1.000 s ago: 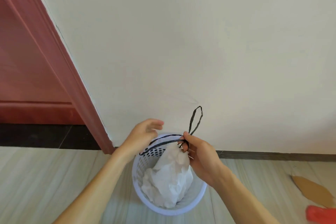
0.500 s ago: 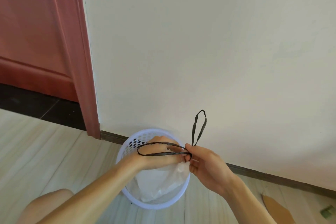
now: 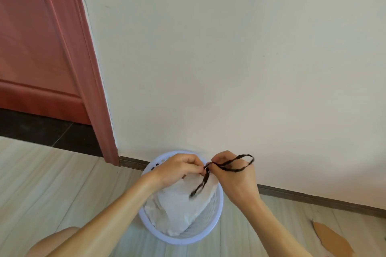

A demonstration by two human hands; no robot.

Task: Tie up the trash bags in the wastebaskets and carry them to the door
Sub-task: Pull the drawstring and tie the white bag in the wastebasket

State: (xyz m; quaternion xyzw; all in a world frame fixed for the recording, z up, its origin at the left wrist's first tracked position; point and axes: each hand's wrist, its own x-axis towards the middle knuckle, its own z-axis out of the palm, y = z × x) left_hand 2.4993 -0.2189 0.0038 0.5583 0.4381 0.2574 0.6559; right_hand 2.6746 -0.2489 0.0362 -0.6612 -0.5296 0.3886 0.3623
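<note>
- Two hands work above the white trash bag [image 3: 177, 208] in the wastebasket [image 3: 179, 241] (beside the wall [image 3: 229, 69]).
- Left hand [image 3: 177, 170] fingers [image 3: 195, 164] pinch the black drawstring [image 3: 206, 176].
- Right hand [image 3: 236, 179] fingers [image 3: 221, 156] pinch its loop.

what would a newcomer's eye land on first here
Low in the middle, the left hand and right hand pinch a black drawstring above a white trash bag. The bag sits in a pale perforated wastebasket on the floor against the cream wall. A red-brown door frame slants down the left side.
</note>
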